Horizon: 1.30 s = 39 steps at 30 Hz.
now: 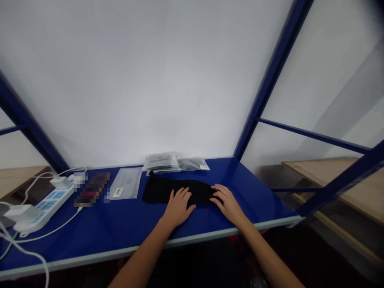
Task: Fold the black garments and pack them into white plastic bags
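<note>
Black fabric (177,191) in a long, flattened bundle, lying crosswise near the middle of a blue metal surface (255,200), nearer the back edge than the front, with a small tip poking up at its far left end. Left hand (178,208) on the bundle's near side, its fingers (181,196) spread and unclenched on top of the cloth. Right hand (229,205) at the bundle's right end, its fingers (217,192) just as open, tips on the fabric: no grasp by either hand.

Along the back edge, just beyond the bundle, a stack of clear plastic packets (160,162) with printed labels, and a smaller clear packet (193,164) beside it. Left of the fabric, a flat translucent sleeve (126,183) with a white label, then a dark object (91,189) too blurred to tell. Toward the left corner, a white power strip (52,200) with two white plug adapters (19,213) and white cables (45,234) trailing over the front edge.

Behind it all, a white wall panel (120,80) between blue steel uprights (273,76) — and past the frame on the right, a pale wooden board (327,176).
</note>
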### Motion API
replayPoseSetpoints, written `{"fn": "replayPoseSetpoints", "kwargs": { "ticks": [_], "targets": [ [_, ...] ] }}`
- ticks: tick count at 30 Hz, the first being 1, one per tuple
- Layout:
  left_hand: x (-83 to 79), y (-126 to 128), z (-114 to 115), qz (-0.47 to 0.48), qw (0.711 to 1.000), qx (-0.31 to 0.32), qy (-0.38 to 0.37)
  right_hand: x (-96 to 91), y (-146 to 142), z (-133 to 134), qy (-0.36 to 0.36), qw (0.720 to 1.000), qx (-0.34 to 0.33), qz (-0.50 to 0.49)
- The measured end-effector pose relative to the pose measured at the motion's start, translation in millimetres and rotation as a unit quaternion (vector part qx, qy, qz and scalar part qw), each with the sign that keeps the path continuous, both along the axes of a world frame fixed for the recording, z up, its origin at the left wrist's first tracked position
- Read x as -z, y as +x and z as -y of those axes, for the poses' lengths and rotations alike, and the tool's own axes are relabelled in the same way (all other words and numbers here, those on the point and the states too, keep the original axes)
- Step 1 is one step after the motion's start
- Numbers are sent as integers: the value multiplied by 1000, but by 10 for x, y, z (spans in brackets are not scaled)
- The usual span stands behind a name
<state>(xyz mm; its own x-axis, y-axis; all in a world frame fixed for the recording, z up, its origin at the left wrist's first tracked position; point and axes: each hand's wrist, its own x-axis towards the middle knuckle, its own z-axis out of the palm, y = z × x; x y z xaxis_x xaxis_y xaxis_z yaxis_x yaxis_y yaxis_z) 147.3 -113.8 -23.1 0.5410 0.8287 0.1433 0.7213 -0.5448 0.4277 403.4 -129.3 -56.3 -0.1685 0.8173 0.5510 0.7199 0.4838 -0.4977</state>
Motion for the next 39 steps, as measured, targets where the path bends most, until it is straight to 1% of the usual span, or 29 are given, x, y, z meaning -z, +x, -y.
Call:
{"fn": "replayPoseSetpoints", "kwargs": {
  "ticks": [2,4,6,8,9,10,11,12,14,16,18,20,21,23,24,26,28,30,31,32,34,36,37,38,39],
  "targets": [
    [21,9,-16,35,999,-4,-17,-41,-55,22,-14,999,10,-51],
    [-1,-14,-11,60,998,11,-29,-136,-155,49,-44,993,33,-101],
    [-57,-54,31,81,995,42,-42,-307,-295,61,-58,987,60,-141],
    [-117,-104,102,100,991,73,-58,-548,-458,34,-57,984,63,-159],
    [-138,-132,142,113,988,80,-67,-683,-544,0,-62,985,44,-155],
    [-150,-162,180,140,984,77,-77,-817,-629,-49,-82,987,13,-140],
    [-149,-192,215,183,977,58,-92,-942,-715,-114,-106,987,-27,-116],
    [-137,-222,242,237,965,27,-110,-1048,-803,-195,-130,985,-67,-92],
    [-84,-282,272,350,923,-56,-154,-1183,-989,-399,-172,975,-131,-41],
    [-12,-347,265,427,876,-128,-183,-1198,-1198,-639,-204,964,-169,8],
    [56,-421,222,469,846,-172,-189,-1113,-1423,-873,-218,960,-174,34],
    [110,-501,157,486,829,-205,-186,-977,-1633,-1057,-216,964,-152,43],
    [131,-539,121,482,827,-222,-185,-908,-1718,-1118,-211,967,-136,46],
    [165,-605,54,461,833,-249,-178,-798,-1826,-1169,-194,975,-97,46],
    [176,-630,26,447,841,-257,-164,-763,-1842,-1159,-181,979,-80,43],
    [181,-663,-8,414,865,-262,-106,-730,-1802,-1073,-151,986,-53,36],
    [157,-688,-9,360,899,-251,-17,-728,-1683,-911,-109,992,-59,34],
    [102,-727,19,277,931,-228,60,-728,-1525,-696,-61,992,-105,46],
    [67,-758,40,233,947,-208,79,-721,-1445,-579,-49,989,-126,59],
    [31,-797,62,191,961,-179,86,-707,-1368,-464,-47,985,-148,76],
    [-30,-893,100,118,987,-92,64,-653,-1237,-260,-62,973,-184,121],
    [-66,-992,120,61,998,-5,29,-569,-1140,-119,-93,960,-207,162],
    [-73,-1034,123,40,999,23,15,-522,-1105,-76,-111,955,-211,175],
    [-77,-1067,121,25,999,37,4,-475,-1079,-49,-126,952,-211,181],
    [-79,-1089,117,18,999,39,-5,-434,-1062,-37,-136,952,-209,180]
  ]
}}
